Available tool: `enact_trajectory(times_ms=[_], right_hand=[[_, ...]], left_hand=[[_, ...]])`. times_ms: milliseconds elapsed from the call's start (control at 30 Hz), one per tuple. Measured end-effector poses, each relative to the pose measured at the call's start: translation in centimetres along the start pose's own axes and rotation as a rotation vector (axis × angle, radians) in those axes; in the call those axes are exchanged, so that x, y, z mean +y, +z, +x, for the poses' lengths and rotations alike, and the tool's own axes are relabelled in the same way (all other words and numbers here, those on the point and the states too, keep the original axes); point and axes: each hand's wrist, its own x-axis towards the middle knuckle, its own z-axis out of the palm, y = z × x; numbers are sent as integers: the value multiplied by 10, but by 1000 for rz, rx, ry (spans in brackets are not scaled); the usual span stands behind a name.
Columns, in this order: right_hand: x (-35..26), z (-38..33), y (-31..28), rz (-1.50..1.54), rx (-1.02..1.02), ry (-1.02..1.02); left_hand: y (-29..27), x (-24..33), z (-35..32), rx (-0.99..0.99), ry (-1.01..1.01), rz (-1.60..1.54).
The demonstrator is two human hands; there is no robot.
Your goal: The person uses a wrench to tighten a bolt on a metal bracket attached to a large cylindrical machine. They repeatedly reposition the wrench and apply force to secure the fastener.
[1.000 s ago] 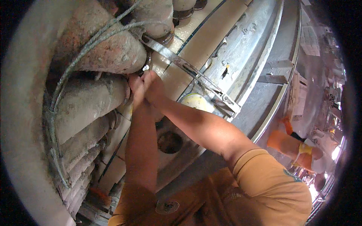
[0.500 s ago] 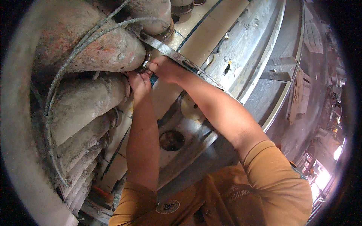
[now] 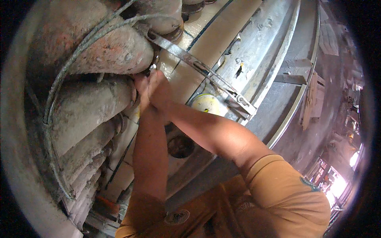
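"Where is the small shiny piece?"

"The small shiny piece [image 3: 153, 66] sits just beyond the fingers of the right hand [image 3: 160, 88], by the lower right end of a rough, reddish cylinder [image 3: 107, 49]. It is too small and blurred to tell what it is."

"Does the hand touch it?"

"They look very near each other, but I cannot tell whether they touch."

"And the left hand [image 3: 141, 85]?"

"Close against the right one, a little farther from the piece, between the reddish cylinder and a greyer cylinder [image 3: 95, 105] below. The right wrist crosses over the left."

"How are the fingers held?"

"Both hands look drawn in rather than spread, side by side. The fingertips are mostly hidden, so I cannot tell whether either pinches anything."

"What lies around them?"

"A slotted metal bar [image 3: 176, 51] slants down to the right, just above the right hand, over cream panels [image 3: 224, 29]. On the other side, a grey cable [image 3: 59, 81] loops across the reddish cylinder."

"And nearer the body?"

"A pale round disc [image 3: 206, 104] with a yellow edge lies past the right forearm, and a dark round hole [image 3: 180, 146] opens between the two forearms."
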Motion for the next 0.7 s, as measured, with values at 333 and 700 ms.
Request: enact_trajectory(times_ms=[333, 700], right_hand=[[38, 15, -56, -196, -100, -154], [40, 69, -68, -130, -439, -215]], left_hand=[[30, 97, -24, 21, 24, -256], [41, 104, -17, 81, -414, -863]])
